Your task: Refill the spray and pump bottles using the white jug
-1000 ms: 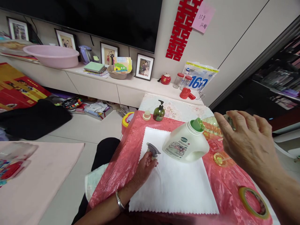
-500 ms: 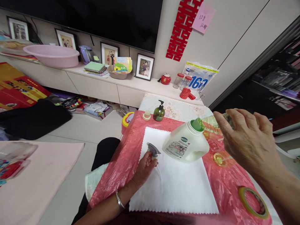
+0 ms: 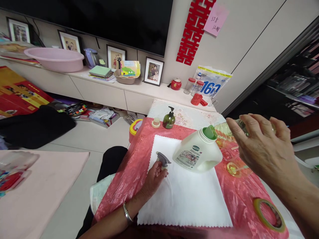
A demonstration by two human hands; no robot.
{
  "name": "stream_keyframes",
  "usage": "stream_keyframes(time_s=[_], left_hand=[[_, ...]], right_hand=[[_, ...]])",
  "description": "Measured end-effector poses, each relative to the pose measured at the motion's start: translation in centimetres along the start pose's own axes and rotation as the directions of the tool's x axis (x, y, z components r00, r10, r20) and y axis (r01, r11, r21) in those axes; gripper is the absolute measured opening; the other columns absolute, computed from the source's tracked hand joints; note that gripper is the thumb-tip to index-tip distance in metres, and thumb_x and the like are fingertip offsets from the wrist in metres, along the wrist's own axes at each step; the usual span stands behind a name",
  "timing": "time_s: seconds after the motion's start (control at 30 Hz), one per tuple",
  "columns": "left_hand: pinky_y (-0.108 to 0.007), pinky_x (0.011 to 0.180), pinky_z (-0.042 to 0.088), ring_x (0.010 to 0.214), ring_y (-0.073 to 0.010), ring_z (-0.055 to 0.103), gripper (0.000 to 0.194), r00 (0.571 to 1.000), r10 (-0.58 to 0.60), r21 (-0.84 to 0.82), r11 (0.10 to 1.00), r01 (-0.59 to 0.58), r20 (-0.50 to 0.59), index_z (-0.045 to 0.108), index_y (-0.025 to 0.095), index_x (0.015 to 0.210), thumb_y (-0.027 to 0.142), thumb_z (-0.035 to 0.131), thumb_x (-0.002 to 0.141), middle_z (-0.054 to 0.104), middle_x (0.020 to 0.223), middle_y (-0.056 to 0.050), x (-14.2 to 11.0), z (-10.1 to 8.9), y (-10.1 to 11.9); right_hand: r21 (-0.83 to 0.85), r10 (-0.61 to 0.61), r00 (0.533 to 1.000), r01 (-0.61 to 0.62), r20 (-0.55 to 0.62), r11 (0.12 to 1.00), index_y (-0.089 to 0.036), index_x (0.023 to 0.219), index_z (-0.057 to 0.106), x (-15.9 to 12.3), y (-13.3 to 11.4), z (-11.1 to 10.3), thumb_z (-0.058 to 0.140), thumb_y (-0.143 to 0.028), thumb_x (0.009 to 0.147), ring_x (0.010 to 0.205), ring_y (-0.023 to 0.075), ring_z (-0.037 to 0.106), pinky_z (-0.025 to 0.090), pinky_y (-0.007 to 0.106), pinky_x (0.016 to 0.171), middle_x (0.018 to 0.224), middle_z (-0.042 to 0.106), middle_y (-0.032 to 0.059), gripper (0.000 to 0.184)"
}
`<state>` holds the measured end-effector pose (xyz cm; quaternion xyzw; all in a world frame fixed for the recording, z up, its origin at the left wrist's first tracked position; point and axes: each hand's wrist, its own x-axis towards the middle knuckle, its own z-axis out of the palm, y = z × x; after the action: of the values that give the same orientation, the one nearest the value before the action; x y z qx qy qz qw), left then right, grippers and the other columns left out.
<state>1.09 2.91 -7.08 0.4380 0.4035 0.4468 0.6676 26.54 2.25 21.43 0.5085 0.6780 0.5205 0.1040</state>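
Both hands grip: left hand spray head.

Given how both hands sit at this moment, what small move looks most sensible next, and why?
Probably lower the right hand with its small clear bottle toward the white mat. The left hand holds the spray trigger head there, dip tube resting on the mat, apart from the bottle, so the two need bringing together.

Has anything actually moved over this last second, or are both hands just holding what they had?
Very little. The right hand, raised over the table with a small clear bottle in its fingers, has drifted slightly up and away. The left hand still holds the spray nozzle on the white cloth. The white jug, the green pump bottle and the tape roll have not moved.
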Motion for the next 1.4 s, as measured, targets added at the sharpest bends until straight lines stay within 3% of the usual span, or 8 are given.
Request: stream_keyframes(time_s=[0.4,1.23,1.4], left_hand=[[-0.034,0.076,0.055,0.075,-0.0173,0.065,0.036,1.0,0.016,-0.015,1.0,-0.016,-0.001,0.059,0.02,0.098,0.049,0.07,0.08,0.062,0.083,-0.001,0.1,0.0,-0.4],[-0.034,0.077,0.053,0.077,-0.0166,0.065,0.033,1.0,0.007,-0.009,1.0,-0.007,0.006,0.058,0.019,0.097,0.046,0.069,0.082,0.062,0.082,0.0,0.0,0.0,0.0],[-0.034,0.076,0.053,0.076,-0.017,0.065,0.033,1.0,0.003,-0.007,1.0,-0.003,0.008,0.058,0.019,0.096,0.047,0.07,0.081,0.062,0.08,0.0,0.0,0.0,0.1]], right_hand=[[0.005,-0.026,0.999,0.025,0.034,1.0,-0.019,0.129,0.059,0.4,0.2,-0.9,0.047,-0.006,0.092,0.126,0.0303,0.048,0.04,0.054,0.108,0.132,0.053,0.0136,0.041],[-0.031,-0.065,0.998,0.064,-0.026,0.997,-0.017,0.131,0.059,0.4,0.0,-1.1,0.044,-0.006,0.098,0.128,0.0314,0.047,0.041,0.056,0.108,0.133,0.053,0.0152,0.037],[0.027,0.008,1.0,-0.009,0.02,1.0,-0.017,0.134,0.056,-0.2,-0.3,-0.7,0.041,-0.004,0.097,0.129,0.0305,0.047,0.034,0.06,0.112,0.134,0.053,0.0148,0.042]])
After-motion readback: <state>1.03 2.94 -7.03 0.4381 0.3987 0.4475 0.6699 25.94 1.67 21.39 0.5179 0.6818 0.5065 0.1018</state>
